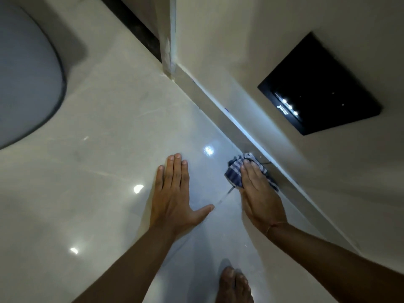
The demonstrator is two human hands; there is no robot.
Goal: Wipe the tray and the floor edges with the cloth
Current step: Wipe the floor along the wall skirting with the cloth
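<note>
A blue-and-white checked cloth (235,171) lies bunched on the glossy floor right against the skirting (220,108), the raised strip where floor meets wall. My right hand (260,193) presses flat on the cloth, fingers pointing along the floor edge, covering most of it. My left hand (175,191) rests palm down on the bare tiles to the left of it, fingers spread, holding nothing. No tray is in view.
A grey toilet bowl (26,77) fills the far left. A black square panel (319,84) is set in the cream wall on the right. A door frame post (167,36) meets the skirting farther along. A bare foot (234,285) stands at the bottom.
</note>
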